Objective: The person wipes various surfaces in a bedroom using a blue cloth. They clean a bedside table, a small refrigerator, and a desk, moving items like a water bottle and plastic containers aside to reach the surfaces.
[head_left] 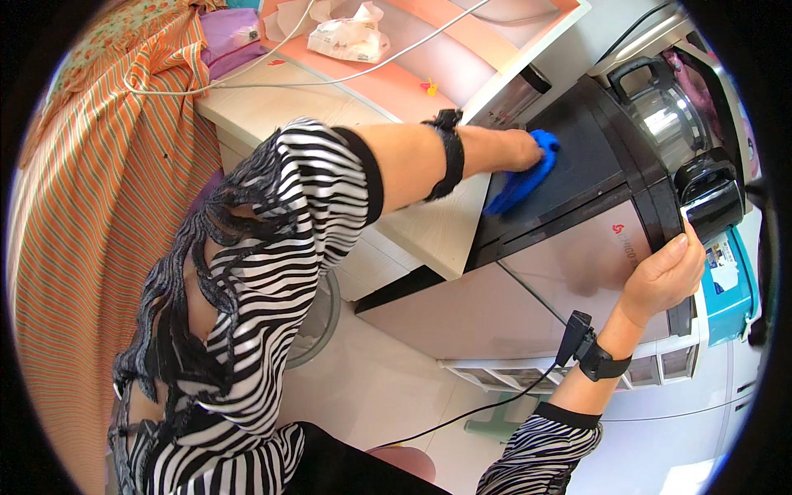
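Note:
A blue cloth is bunched in my left hand, pressed onto the black top of a water dispenser with a glossy pinkish front. Part of the cloth hangs out below the fingers, and the hand looks slightly blurred. My right hand grips the dispenser's right front edge, its fingers close together; the fingertips are partly hidden. Just beyond that hand sits a black kettle handle, joined to a clear glass kettle.
Left of the dispenser stands a pale wooden cabinet with a pink shelf and a tissue pack. White cables cross above it. A teal box is at the right. Orange striped fabric covers the left side. A bin stands below.

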{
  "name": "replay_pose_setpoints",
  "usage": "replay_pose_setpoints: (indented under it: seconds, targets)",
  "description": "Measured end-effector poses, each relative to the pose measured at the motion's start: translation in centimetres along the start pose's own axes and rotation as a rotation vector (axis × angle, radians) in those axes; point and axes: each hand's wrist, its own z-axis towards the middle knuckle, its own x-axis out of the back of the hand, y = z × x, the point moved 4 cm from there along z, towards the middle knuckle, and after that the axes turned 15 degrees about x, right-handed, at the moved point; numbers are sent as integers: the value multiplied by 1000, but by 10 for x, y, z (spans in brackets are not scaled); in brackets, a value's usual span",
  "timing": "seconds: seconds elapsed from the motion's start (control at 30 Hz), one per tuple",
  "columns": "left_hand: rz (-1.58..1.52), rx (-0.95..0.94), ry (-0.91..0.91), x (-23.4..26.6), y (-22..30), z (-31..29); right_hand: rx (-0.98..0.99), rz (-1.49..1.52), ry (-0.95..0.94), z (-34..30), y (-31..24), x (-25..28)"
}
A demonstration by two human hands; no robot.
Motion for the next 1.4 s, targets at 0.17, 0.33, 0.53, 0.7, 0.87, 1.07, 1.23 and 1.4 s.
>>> replay_pose_setpoints:
  seconds: [0.17,0.33,0.53,0.7,0.87,1.07,1.23,1.4]
  targets:
    - [283,293,-123,10,-1,32,-4,32,44,1,-3,1]
    - [-604,253,454,33,-2,47,-9,45,42,-1,-1,0]
    - [-577,325,381,8,-5,63,3,5,13,-4,2,-1]
    - [-356,415,268,7,-9,43,-4,40,40,-5,4,-2]
    - [-487,495,-41,1,-17,12,11,39,44,-5,6,-2]
    - [-955,641,-191,-12,-33,-3,7,12,48,-3,5,-2]
    - [-521,537,-31,-5,-34,12,-9,17,55,-2,1,0]
    - [-40,319,499,20,-26,30,-4,-2,47,-2,1,0]
